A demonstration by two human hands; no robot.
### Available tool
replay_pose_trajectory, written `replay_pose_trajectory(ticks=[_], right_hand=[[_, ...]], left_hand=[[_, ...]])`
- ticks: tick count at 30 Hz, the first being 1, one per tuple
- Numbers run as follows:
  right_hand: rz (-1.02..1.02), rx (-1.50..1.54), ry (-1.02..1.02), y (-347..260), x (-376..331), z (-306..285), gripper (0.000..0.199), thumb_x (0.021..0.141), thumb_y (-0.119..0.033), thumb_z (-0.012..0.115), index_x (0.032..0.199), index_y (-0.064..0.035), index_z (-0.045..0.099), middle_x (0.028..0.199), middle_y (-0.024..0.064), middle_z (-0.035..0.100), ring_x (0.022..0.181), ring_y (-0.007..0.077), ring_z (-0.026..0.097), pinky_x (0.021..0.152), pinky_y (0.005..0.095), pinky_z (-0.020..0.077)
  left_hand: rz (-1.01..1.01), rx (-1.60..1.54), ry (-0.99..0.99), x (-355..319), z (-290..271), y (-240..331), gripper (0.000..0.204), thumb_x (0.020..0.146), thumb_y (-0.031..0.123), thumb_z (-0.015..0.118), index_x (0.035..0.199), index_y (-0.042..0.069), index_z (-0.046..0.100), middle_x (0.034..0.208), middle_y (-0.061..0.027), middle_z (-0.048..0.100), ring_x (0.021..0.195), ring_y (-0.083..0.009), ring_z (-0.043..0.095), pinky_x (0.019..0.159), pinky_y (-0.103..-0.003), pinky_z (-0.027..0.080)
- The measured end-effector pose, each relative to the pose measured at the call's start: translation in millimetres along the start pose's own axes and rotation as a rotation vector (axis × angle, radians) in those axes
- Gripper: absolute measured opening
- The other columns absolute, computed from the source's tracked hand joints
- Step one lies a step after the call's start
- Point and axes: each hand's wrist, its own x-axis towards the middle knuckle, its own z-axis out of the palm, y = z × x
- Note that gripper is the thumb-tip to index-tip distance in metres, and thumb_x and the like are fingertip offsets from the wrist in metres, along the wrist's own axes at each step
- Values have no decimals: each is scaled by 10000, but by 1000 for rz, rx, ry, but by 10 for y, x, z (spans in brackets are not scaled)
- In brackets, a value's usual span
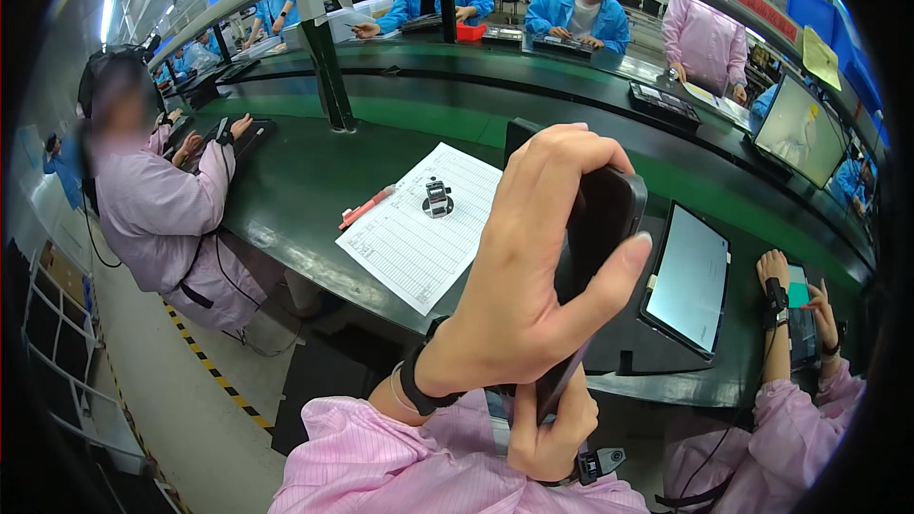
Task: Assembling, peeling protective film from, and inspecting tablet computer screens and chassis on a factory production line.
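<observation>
Close in front of me a dark, flat, tablet-like device [609, 205] stands tilted up, seen nearly edge-on, so its face is hidden. My left hand [533, 257] is wrapped over its upper part, fingers across the top corner and thumb along the near side. Lower down, my right hand [557, 428] grips the bottom end. Beyond my left hand lies a printed form sheet [400, 243], with a small metal tally counter [438, 198] on it and a red pen [367, 207] at its left edge. To the right, a tablet with a pale screen [690, 276] rests on the bench.
A green-topped workbench [286, 167] runs across, with a dark post [326, 76] rising from it. Co-workers in pink sit at left [162, 171] and right [819, 419], both handling devices. People in blue work across the line; a monitor [802, 131] stands far right.
</observation>
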Motion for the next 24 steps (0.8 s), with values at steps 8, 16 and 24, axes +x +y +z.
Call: replay_pose_trajectory(ticks=[8, 16, 24], right_hand=[[-36, -55, -5, -2, 54, -57, 539, 664, 94, 628, 1179, 148, 481, 815, 185, 607, 562, 246, 568, 522, 311, 477], [-1, -57, -22, 1, 107, -107, 556, 650, 73, 623, 1175, 166, 466, 1042, 240, 612, 689, 278, 624, 606, 309, 513], [311, 92, -77, 245, 278, -421, 438, 797, -1, 602, 1197, 122, 474, 895, 186, 615, 610, 185, 574, 559, 282, 473]], left_hand=[[-70, -86, 83, 3, 224, -3, 323, 828, 194, 463, 1069, -20, 481, 1056, -129, 506, 1181, -259, 423, 1032, -377, 262], [-79, -74, 76, 19, 245, -45, 586, 837, 415, 452, 1205, -42, 434, 1212, -215, 495, 1247, -279, 385, 1043, -399, 247], [-314, 20, 142, -323, -121, -309, 761, 838, 561, 393, 1365, 18, 312, 1410, -203, 337, 1338, -287, 287, 1071, -445, 193]])
